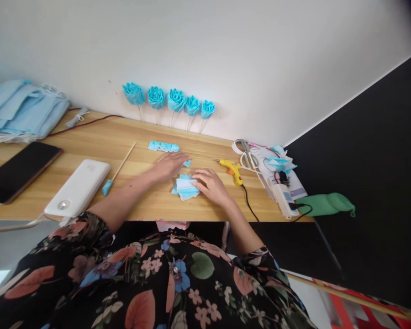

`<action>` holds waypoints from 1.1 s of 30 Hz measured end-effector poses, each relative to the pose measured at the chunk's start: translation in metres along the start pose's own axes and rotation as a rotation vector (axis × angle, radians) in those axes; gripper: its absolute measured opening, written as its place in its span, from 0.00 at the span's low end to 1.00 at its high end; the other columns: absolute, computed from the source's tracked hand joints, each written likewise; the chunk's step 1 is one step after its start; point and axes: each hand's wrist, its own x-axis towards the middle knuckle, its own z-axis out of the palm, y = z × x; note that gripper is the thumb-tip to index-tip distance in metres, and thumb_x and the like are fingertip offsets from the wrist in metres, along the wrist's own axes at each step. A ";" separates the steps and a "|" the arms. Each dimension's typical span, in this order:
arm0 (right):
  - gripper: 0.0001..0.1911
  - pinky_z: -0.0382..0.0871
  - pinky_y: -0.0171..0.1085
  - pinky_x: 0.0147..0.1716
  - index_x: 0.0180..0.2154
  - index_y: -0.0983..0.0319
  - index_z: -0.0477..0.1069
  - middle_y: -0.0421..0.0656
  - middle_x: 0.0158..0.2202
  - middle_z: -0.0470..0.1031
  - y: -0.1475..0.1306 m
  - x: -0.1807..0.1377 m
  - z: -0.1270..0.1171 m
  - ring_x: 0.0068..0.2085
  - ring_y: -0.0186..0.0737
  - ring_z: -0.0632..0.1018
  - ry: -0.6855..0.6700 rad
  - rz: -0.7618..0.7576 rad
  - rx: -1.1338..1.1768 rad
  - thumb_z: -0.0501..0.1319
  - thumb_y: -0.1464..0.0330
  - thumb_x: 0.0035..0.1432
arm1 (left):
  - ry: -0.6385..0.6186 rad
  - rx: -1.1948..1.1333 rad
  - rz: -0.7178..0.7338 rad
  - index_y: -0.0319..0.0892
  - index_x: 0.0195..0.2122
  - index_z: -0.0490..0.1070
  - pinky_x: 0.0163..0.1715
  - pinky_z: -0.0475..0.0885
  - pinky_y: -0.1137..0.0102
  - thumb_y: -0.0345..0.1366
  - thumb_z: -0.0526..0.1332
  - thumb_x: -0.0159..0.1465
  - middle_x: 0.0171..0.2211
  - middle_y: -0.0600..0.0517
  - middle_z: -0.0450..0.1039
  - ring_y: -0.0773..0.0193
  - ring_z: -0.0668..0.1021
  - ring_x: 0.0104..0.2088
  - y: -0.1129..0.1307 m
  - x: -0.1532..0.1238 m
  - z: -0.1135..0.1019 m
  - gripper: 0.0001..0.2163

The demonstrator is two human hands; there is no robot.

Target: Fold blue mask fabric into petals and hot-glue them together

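Observation:
My left hand (171, 165) lies flat over the table with its fingers stretched out, the tips at a small blue fabric piece (187, 163). Beside a loose stack of cut blue and white mask pieces (187, 186), my right hand (210, 183) rests with thumb and fingers apart, touching the stack's right edge. Just beyond my left hand is a row of small folded blue pieces (163, 146). A thin wooden stick with a blue bud-like tip (107, 186) lies to the left of my left forearm.
Several blue fabric roses (156, 97) on sticks lean against the wall. To the right are a yellow glue gun (232, 171), scissors (248, 160), a power strip (285, 201) and a green pouch (325, 204). Leftward lie a white power bank (78, 187), a phone (22, 171) and stacked masks (23, 109).

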 end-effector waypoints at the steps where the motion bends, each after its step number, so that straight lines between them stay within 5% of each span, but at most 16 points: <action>1: 0.12 0.64 0.50 0.55 0.44 0.59 0.76 0.49 0.52 0.76 0.001 0.001 0.002 0.54 0.48 0.73 -0.008 0.001 0.011 0.59 0.61 0.64 | -0.018 0.012 -0.009 0.39 0.59 0.68 0.61 0.62 0.56 0.30 0.50 0.68 0.59 0.43 0.70 0.55 0.70 0.61 0.000 0.000 0.002 0.19; 5: 0.07 0.64 0.49 0.54 0.34 0.59 0.76 0.46 0.49 0.77 0.000 0.004 0.003 0.52 0.47 0.74 0.033 0.026 0.145 0.63 0.63 0.60 | -0.047 0.037 -0.043 0.39 0.57 0.70 0.59 0.63 0.57 0.30 0.50 0.68 0.55 0.42 0.74 0.55 0.73 0.58 0.004 0.001 0.002 0.18; 11: 0.05 0.65 0.43 0.52 0.33 0.57 0.75 0.43 0.46 0.79 -0.009 0.009 -0.015 0.49 0.41 0.77 0.144 0.124 0.582 0.65 0.63 0.58 | -0.028 0.021 -0.169 0.42 0.58 0.69 0.49 0.71 0.62 0.38 0.49 0.71 0.50 0.44 0.78 0.56 0.78 0.49 0.011 0.001 -0.015 0.18; 21: 0.12 0.62 0.31 0.27 0.31 0.58 0.73 0.34 0.26 0.70 0.002 0.045 -0.024 0.26 0.30 0.69 0.414 0.397 1.236 0.71 0.60 0.48 | 0.180 -0.013 -0.269 0.39 0.56 0.71 0.53 0.71 0.58 0.31 0.48 0.68 0.50 0.44 0.77 0.55 0.77 0.52 -0.001 -0.002 -0.024 0.19; 28: 0.15 0.61 0.30 0.23 0.30 0.58 0.70 0.33 0.24 0.68 0.016 0.082 -0.016 0.24 0.30 0.67 0.377 0.412 1.343 0.72 0.60 0.44 | 0.054 0.043 -0.159 0.39 0.54 0.72 0.54 0.70 0.59 0.33 0.50 0.68 0.52 0.42 0.75 0.54 0.76 0.53 0.006 0.005 -0.016 0.17; 33: 0.18 0.60 0.30 0.21 0.30 0.59 0.69 0.33 0.23 0.67 0.022 0.081 0.000 0.23 0.30 0.67 0.327 0.421 1.346 0.72 0.57 0.44 | -0.092 0.122 -0.064 0.38 0.49 0.74 0.56 0.68 0.55 0.36 0.54 0.67 0.55 0.39 0.72 0.50 0.73 0.55 0.012 0.012 -0.008 0.14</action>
